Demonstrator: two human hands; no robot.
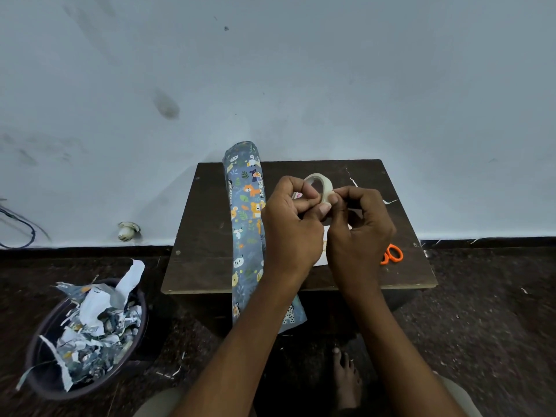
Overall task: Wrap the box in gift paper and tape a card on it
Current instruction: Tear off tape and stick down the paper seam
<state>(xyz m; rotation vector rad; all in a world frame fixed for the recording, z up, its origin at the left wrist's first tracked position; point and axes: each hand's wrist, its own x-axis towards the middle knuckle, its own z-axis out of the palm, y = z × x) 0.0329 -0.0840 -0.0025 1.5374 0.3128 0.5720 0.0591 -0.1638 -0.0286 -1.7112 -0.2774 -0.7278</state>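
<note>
Nearest the camera, a bare foot (347, 380) rested on the dark speckled floor (481, 326). To the left stood a round dark bin (39, 374) heaped with torn, crumpled scraps of printed and white paper (96, 320).

Both forearms reached forward over a low, dark wooden table (207, 236) with a scuffed matte top. The left hand (290, 227) had its fingers curled and pinched the near rim of a pale, cream-coloured tape roll (322, 185), a smooth ring held upright above the table. The right hand (361, 227) pinched the roll's outer surface with thumb and fingertip at the tape's edge.

Left of the hands lay a long roll of gift paper (245, 212), blue-grey with cartoon animals, slightly bent and overhanging the near table edge. Orange plastic scissor handles (392, 254) showed beside the right wrist. A white flat sheet (322, 260) peeked under the hands; the box could not be made out.

Beyond rose a smudged pale wall (270, 70).
</note>
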